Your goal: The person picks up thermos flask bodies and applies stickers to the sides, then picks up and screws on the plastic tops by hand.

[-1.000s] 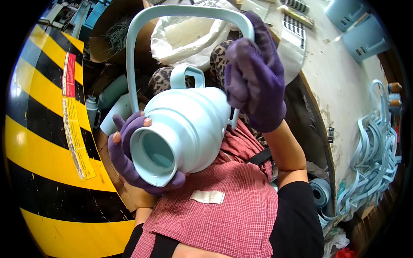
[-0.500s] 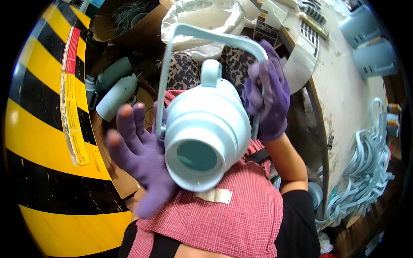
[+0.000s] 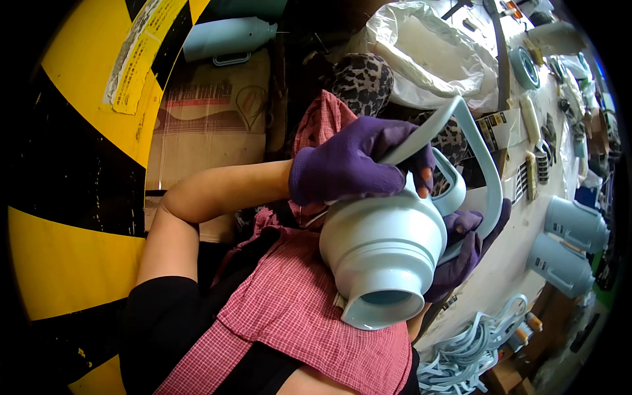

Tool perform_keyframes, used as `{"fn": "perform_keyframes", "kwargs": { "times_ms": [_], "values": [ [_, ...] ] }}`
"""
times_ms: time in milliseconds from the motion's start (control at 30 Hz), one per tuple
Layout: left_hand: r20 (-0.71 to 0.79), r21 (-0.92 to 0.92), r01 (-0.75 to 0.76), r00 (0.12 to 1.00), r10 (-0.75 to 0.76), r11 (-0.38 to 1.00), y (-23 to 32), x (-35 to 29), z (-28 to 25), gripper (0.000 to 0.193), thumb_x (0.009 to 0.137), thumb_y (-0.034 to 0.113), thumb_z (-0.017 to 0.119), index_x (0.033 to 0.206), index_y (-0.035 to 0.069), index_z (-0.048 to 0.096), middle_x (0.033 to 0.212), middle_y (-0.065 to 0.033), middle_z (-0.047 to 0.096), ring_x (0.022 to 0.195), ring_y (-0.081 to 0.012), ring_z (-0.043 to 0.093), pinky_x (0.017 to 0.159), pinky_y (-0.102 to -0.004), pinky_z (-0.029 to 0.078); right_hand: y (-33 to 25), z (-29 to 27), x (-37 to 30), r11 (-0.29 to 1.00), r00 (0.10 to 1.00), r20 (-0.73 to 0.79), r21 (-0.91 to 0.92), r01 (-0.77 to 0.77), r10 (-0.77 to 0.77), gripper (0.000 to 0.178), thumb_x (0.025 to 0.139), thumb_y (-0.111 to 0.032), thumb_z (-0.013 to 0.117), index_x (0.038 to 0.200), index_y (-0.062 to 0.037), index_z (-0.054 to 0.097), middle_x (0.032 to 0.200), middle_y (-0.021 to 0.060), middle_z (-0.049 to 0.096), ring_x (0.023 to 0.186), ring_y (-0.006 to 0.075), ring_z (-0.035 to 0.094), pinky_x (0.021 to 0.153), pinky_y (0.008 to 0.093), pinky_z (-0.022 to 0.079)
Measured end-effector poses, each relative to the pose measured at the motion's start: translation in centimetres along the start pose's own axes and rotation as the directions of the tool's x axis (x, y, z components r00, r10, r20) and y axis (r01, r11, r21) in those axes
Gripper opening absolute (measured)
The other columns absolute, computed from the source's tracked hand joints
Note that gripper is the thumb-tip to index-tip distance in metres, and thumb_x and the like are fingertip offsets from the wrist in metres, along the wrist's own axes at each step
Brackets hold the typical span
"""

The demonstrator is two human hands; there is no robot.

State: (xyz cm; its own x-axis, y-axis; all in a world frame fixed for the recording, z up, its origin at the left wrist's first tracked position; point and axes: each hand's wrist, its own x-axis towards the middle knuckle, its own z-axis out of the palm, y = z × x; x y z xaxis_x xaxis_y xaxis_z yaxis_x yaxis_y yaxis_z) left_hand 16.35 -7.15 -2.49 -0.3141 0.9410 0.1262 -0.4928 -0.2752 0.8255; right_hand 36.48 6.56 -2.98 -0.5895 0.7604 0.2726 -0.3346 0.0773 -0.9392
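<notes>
A light blue thermos jug body [image 3: 388,230] rests against my apron, its open mouth towards me. Its long carrying handle [image 3: 487,171] arches above it, and a smaller fixed loop handle [image 3: 457,184] sticks out from its side. My left hand [image 3: 355,161], in a purple glove with bare fingertips showing, is closed round the near-left arm of the carrying handle. On the jug's other side, my right hand [image 3: 464,257], also gloved, has its fingers curled round the handle's other arm; the jug partly hides it.
To the right, a workbench [image 3: 477,289] carries a pile of loose light blue handles [image 3: 467,355] and two finished-looking jugs [image 3: 559,263]. A plastic-lined bag [image 3: 428,59] stands ahead. At left are a black-and-yellow striped panel [image 3: 79,125], a cardboard box [image 3: 210,131] and another jug body [image 3: 227,38].
My left hand, spread open beside the jug before, has come over and closed on the carrying handle. The right hand still holds the handle's other arm. The view has swung to the right.
</notes>
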Motion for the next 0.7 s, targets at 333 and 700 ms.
{"fn": "perform_keyframes", "kwargs": {
  "times_ms": [333,700],
  "values": [
    [-0.023,-0.036,0.168,0.985,-0.169,0.985,0.1,-0.5,-1.7,0.030,0.079,0.003,0.057,0.108,-0.001,0.064,0.100,-0.0098,0.071,0.099,-0.0169,0.068,0.094,-0.0323,0.052,0.1,0.9,0.1,0.996,0.998,-0.009,-0.061,-0.059,0.059,0.057,0.104,-0.020,0.050,0.156,-0.0008,0.034,0.102,0.0111,0.063,0.094,0.0223,0.064,0.088,0.0364,0.053],
    [0.212,0.555,-0.542,0.826,0.523,0.631,-2.8,0.8,-1.8,0.053,0.092,0.040,0.072,0.124,0.001,0.058,0.135,-0.0181,0.054,0.128,-0.0314,0.051,0.109,-0.0413,0.040,0.8,0.4,0.9,0.997,0.998,-0.006,-0.041,-0.067,0.067,0.054,0.105,-0.020,0.050,0.154,-0.0013,0.037,0.108,0.0124,0.064,0.099,0.0234,0.065,0.091,0.0377,0.053]
  ]
}}
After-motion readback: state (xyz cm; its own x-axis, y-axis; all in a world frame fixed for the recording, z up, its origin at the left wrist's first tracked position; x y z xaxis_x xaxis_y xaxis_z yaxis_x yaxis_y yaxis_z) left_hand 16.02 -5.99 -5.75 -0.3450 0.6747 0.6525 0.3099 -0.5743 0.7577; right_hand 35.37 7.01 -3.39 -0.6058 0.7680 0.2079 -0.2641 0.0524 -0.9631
